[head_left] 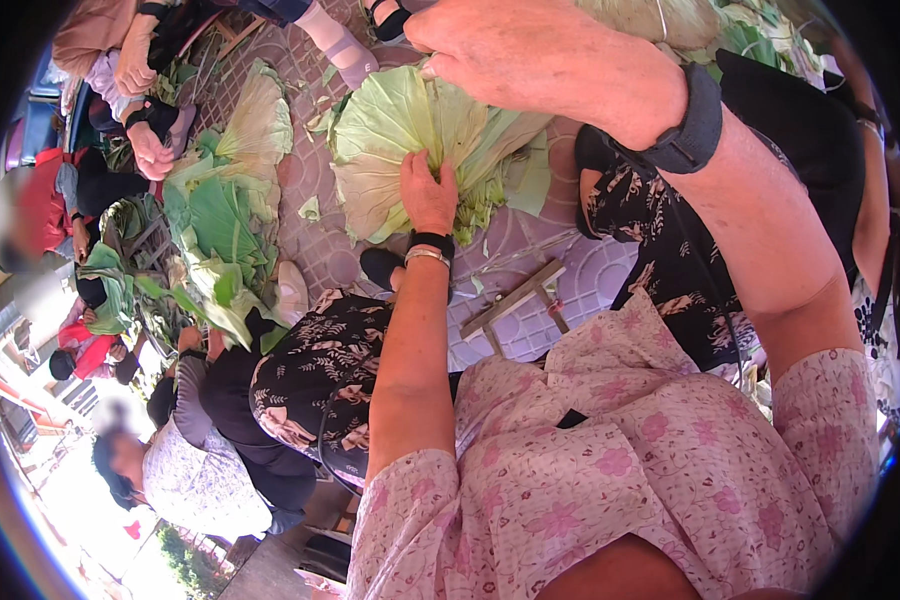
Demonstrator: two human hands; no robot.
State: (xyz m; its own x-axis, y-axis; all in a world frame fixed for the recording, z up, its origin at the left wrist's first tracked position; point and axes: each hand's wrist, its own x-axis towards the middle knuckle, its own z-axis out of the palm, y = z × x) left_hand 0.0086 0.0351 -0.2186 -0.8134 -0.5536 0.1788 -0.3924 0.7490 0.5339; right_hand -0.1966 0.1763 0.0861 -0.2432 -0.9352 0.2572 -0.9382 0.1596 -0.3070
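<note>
A fan-shaped stack of large pale green leaves [370, 150] with spreading veins lies on the paving in front of me. My left hand [430, 200] rests on the middle of this stack, its fingers bent onto the leaves and its thumb at the right side. Higher and closer to the camera, my right hand [530, 55] reaches left over the stack's far edge. Its fingers are curled together, and their tips are too hidden to show what they hold. Ragged green leaf pieces [480, 205] stick out at the stack's lower right.
Another leaf heap [225, 220] lies to the left, beside a co-worker's hands [148, 150]. A low wooden stool [515, 300] stands by my knees. More bundled leaves [660, 20] lie at the far right. Several people sit close on the left.
</note>
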